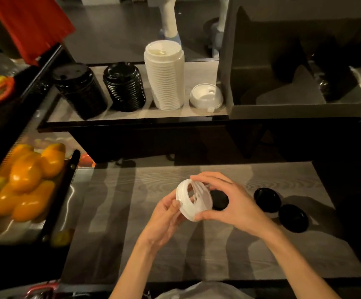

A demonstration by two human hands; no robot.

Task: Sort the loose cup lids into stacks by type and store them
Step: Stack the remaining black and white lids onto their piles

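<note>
Three loose black round plastic lids [266, 199] lie on the near grey wood-grain counter [132, 234], right of your hands, evidently awaiting their turn. Your left hand [164, 216] and right hand [224, 199] together grasp a small nested bunch of white plastic cup lids [193, 198] above the counter, tilted on edge, apparently to square it before storing. On the far shelf [132, 114] stand two black lid stacks [101, 87], one tall white lid stack [166, 76] and one single white lid [206, 97], grouped by type.
</note>
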